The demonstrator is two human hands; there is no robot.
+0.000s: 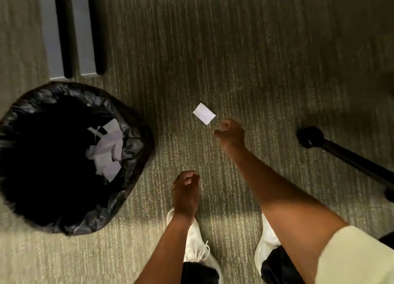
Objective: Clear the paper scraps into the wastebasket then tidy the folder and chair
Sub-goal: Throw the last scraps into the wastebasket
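Observation:
One white paper scrap (204,114) lies flat on the striped carpet in the middle of the view. My right hand (230,132) is stretched down beside it, just right of its lower corner, fingers curled closed and apart from the paper. My left hand (186,189) hangs lower, over the carpet, loosely closed, and nothing shows in it. The wastebasket (136,134), lined with a black bag, stands at the left, and several white paper scraps (106,153) lie inside it.
A black chair leg with its caster (310,137) reaches in from the right edge. Grey furniture panels (83,34) stand at the top left behind the wastebasket. My white shoes (196,241) are planted on the carpet at the bottom.

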